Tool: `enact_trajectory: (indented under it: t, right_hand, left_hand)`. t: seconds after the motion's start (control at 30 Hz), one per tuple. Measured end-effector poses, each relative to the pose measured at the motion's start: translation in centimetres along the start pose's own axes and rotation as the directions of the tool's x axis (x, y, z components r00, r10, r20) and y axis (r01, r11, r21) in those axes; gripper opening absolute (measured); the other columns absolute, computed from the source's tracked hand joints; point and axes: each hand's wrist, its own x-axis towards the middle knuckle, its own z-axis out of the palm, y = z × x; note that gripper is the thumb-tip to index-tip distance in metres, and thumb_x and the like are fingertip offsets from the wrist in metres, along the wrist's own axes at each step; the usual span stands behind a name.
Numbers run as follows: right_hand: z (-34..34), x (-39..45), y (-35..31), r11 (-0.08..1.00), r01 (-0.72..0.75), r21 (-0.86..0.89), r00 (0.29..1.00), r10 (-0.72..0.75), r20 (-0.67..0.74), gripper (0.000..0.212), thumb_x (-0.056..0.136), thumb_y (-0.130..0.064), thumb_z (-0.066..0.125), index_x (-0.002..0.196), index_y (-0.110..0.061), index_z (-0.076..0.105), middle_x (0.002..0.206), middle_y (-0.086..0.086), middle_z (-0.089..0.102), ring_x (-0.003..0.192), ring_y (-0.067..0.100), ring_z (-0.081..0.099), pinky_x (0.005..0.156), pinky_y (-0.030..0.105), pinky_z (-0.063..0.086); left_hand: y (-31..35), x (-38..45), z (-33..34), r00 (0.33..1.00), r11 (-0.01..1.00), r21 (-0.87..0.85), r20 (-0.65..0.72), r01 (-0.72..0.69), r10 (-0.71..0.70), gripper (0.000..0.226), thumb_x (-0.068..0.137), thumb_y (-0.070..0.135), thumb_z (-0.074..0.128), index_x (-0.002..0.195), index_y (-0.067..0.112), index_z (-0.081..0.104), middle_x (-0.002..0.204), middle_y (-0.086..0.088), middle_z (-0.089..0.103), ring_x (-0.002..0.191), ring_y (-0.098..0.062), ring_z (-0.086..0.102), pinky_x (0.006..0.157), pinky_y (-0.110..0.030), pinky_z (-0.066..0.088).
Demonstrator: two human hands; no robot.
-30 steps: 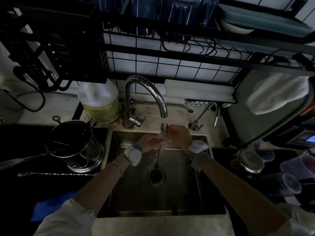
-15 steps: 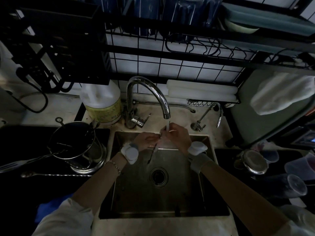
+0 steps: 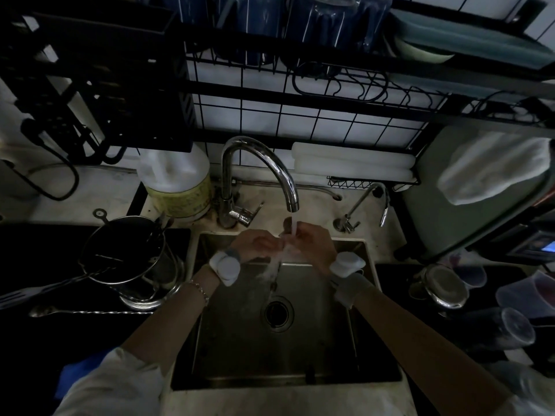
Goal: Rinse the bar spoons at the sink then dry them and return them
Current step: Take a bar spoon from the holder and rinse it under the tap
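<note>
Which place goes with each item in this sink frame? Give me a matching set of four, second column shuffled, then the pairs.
Items
1. bar spoon in the hands
2. second bar spoon
3. white cloth
4. large jug with yellow label

Places
A. lying flat on the dark counter left of the sink
B. draped over the grey bin at right
C. standing behind the sink, left of the tap
D. under the running water, handle pointing down toward the drain

Pairs: 1-D, 2-A, 3-B, 4-C
</note>
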Motion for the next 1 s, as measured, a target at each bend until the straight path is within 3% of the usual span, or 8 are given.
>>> enact_trajectory:
  t: [0.1,0.23,0.47,0.57,0.63,0.73,0.83,1.0]
  right_hand:
    - [-0.1,-0.4,0.0,0.998,0.003,0.055,1.000,-0.002,-0.008,0.021,0.082,-0.017,0.073,0.098,-0.003,0.073,0.093,0.015,0.075,0.086,0.026,0.073,0.085,0.039,0.058]
    - [-0.4,-0.5,0.3,0.999,0.023,-0.041,0.999,-0.022,0.028,0.024,0.085,-0.025,0.070,0.096,-0.004,0.072,0.089,0.011,0.076,0.085,0.021,0.073,0.082,0.031,0.058]
    - [-0.4,-0.7,0.9,0.997,0.003,0.080,1.000,-0.006,0.029,0.020,0.085,-0.027,0.071,0.088,-0.007,0.072,0.080,0.009,0.075,0.073,0.021,0.073,0.077,0.036,0.061]
    - [-0.6,-0.8,0.8,0.995,0.005,0.102,0.999,-0.009,0.042,0.014,0.084,-0.027,0.071,0.090,-0.014,0.073,0.081,0.008,0.076,0.073,0.020,0.073,0.074,0.032,0.061]
    - [-0.6,-0.8,0.7,0.991,-0.016,0.136,0.999,0.010,0.043,0.015,0.085,-0.024,0.071,0.093,-0.011,0.073,0.085,0.015,0.075,0.077,0.026,0.074,0.074,0.032,0.061]
    - [-0.5,-0.8,0.6,0.994,-0.018,0.105,0.999,0.014,0.041,0.020,0.086,-0.022,0.069,0.097,-0.005,0.072,0.089,0.018,0.075,0.081,0.031,0.073,0.080,0.040,0.060]
    - [-0.5,-0.7,0.4,0.999,0.004,0.041,0.998,-0.006,0.062,0.029,0.088,-0.026,0.066,0.100,0.000,0.070,0.089,0.017,0.075,0.080,0.028,0.074,0.081,0.042,0.060]
    - [-0.3,-0.7,0.5,0.998,-0.020,0.063,0.999,0.019,0.030,0.027,0.086,-0.024,0.069,0.098,0.001,0.070,0.091,0.020,0.074,0.079,0.027,0.073,0.080,0.044,0.060]
  left_hand:
    - [0.1,0.4,-1.6,0.999,0.998,-0.032,-0.002,0.045,-0.045,0.021,0.079,-0.001,0.070,0.092,0.015,0.067,0.093,-0.002,0.071,0.088,-0.014,0.067,0.075,-0.024,0.054]
    - [0.2,1.2,-3.1,0.995,0.996,-0.040,-0.056,0.085,-0.088,0.027,0.081,0.004,0.069,0.092,0.029,0.068,0.096,0.007,0.073,0.097,-0.015,0.068,0.073,-0.020,0.054]
    - [0.9,2.6,-3.3,0.995,0.994,-0.097,-0.082,0.055,-0.063,0.032,0.088,0.000,0.057,0.116,0.015,0.060,0.122,-0.010,0.064,0.108,-0.020,0.061,0.080,-0.029,0.052]
    - [1.3,2.9,-2.8,0.996,0.990,-0.131,-0.073,0.047,-0.057,0.039,0.090,-0.004,0.054,0.128,0.005,0.052,0.132,-0.018,0.056,0.112,-0.023,0.056,0.076,-0.022,0.052]
    - [1.6,3.1,-2.4,0.995,0.991,-0.122,-0.080,0.047,-0.057,0.047,0.090,-0.001,0.055,0.135,0.005,0.046,0.140,-0.016,0.048,0.123,-0.026,0.052,0.081,-0.020,0.052]
    - [1.3,3.3,-2.2,0.993,0.994,0.105,-0.112,0.039,-0.027,0.057,0.090,0.014,0.060,0.143,0.013,0.038,0.150,-0.005,0.038,0.136,-0.023,0.039,0.107,-0.032,0.040]
    - [0.7,3.2,-2.3,0.997,0.985,0.169,-0.073,0.025,-0.012,0.069,0.091,0.020,0.059,0.149,0.021,0.021,0.157,0.003,0.020,0.143,-0.018,0.025,0.107,-0.021,0.029]
    - [0.6,3.7,-3.0,0.991,0.997,0.070,-0.130,0.035,-0.026,0.071,0.092,0.014,0.057,0.150,0.020,0.017,0.156,-0.001,0.023,0.142,-0.021,0.028,0.110,-0.031,0.034]
